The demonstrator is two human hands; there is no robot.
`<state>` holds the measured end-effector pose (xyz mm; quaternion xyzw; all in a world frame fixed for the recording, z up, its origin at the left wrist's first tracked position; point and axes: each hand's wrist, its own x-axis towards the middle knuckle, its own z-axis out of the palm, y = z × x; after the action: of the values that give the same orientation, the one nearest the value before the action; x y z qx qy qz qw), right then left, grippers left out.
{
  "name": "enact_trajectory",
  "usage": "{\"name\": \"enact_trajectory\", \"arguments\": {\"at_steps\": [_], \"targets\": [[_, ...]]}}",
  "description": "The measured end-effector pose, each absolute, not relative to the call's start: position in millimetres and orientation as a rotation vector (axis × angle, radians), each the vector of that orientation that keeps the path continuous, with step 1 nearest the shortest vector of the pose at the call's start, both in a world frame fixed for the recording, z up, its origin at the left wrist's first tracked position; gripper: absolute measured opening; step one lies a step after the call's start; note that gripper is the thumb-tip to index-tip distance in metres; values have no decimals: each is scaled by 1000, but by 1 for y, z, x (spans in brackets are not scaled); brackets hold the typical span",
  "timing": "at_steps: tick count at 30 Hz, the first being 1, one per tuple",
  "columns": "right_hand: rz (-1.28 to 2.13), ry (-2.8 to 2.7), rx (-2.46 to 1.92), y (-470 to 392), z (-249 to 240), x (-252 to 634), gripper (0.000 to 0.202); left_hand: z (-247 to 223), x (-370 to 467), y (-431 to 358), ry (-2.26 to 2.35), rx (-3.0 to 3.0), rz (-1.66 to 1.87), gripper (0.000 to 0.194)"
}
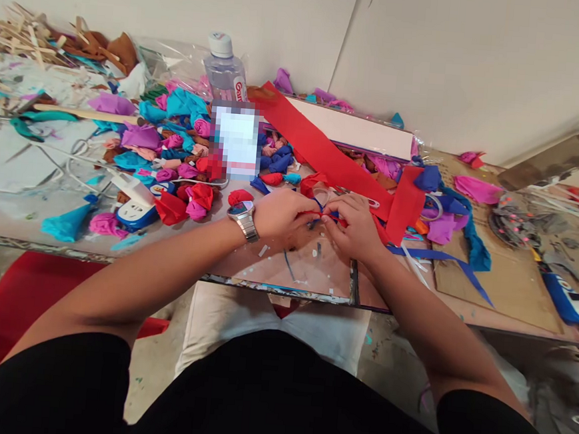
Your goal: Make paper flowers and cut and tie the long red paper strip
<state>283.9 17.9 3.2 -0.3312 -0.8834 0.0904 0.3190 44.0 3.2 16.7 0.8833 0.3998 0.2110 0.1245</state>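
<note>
My left hand (280, 214), with a metal watch (244, 220) on its wrist, pinches a small red piece of fabric (311, 213) near the table's front edge. My right hand (352, 223) meets it at the fingertips and grips the same piece from the other side. A bit of dark blue shows between the fingers; how it joins the red is too small to tell. Just behind the hands lies a long red strip (320, 136), running back to the left. Right of my right hand, a blue strip (446, 259) trails over the table and cardboard.
Many bunched colourful bundles (174, 148) heap on the left, around a power strip (139, 212) and charger. Behind stand a bottle (223, 71) and a blurred bright phone-like screen (236, 142). Teal-handled pliers (31, 123) lie far left. Cardboard (504, 287) covers the right side.
</note>
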Motion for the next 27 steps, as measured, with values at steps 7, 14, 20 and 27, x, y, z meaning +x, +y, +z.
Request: {"name": "enact_trajectory", "arguments": {"at_steps": [7, 14, 20, 27], "targets": [[328, -2281, -869, 19, -1, 282, 11, 19, 44, 4, 1171, 2447, 629, 34], [159, -2292, -881, 20, 9, 290, 15, 16, 42, 9, 1362, 2451, 534, 32], [161, -2219, -836, 19, 11, 289, 18, 15, 40, 12, 1496, 2460, 540, 34], [162, -2354, -860, 21, -1, 285, 15, 18, 42, 8, 1205, 2394, 578, 28]]}}
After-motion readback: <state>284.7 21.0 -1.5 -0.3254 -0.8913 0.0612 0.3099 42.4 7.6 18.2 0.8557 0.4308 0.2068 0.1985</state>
